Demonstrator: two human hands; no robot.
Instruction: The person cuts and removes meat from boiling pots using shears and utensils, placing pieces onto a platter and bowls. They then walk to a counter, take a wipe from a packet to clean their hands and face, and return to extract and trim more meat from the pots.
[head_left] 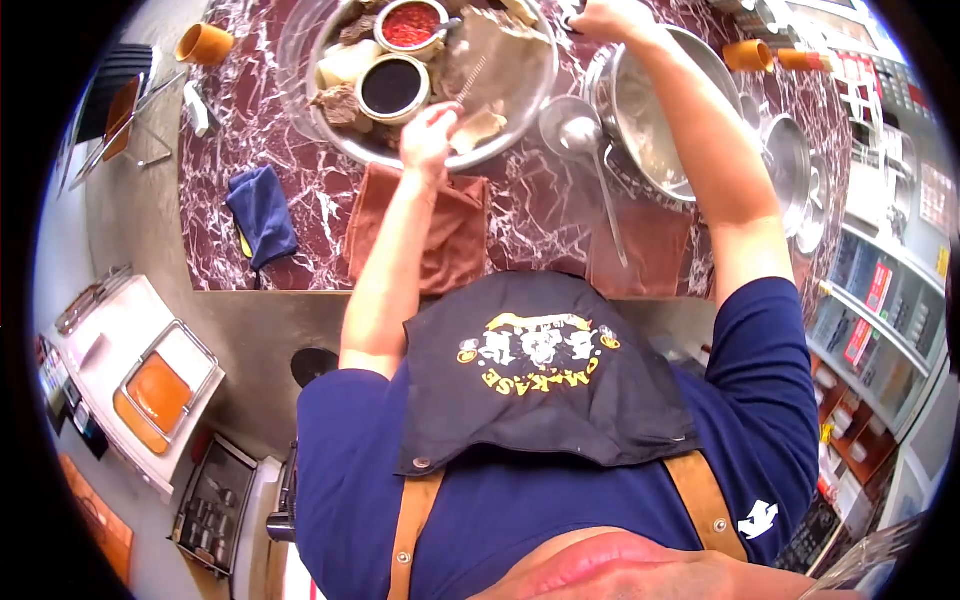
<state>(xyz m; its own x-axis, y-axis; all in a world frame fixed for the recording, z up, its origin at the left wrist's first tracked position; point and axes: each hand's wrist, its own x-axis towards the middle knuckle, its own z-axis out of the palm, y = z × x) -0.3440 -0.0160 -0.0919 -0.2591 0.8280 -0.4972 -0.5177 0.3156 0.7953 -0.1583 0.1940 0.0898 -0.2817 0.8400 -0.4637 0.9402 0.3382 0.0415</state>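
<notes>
My left hand (432, 138) is closed in a pinch over the near side of a round metal tray (345, 148). From its fingertips runs a slim, ridged metal utensil (472, 78) whose exact kind I cannot tell. The tray holds sliced meat (340, 103), a bowl of chopped red chili (410, 25), a bowl of dark sauce (393, 88) and a broad, pale brown sheet of food (505, 55). My right hand (612, 18) is curled at the top edge, beyond a large metal pot (690, 190); what it grips is hard to make out.
A metal ladle (580, 135) lies between tray and pot. Brown cloths (455, 235) and a folded blue cloth (262, 215) lie near the table's front edge. Wooden cups (205, 44) stand at the far left, metal lids (787, 170) at right. A glass-doored cabinet (870, 290) stands beyond.
</notes>
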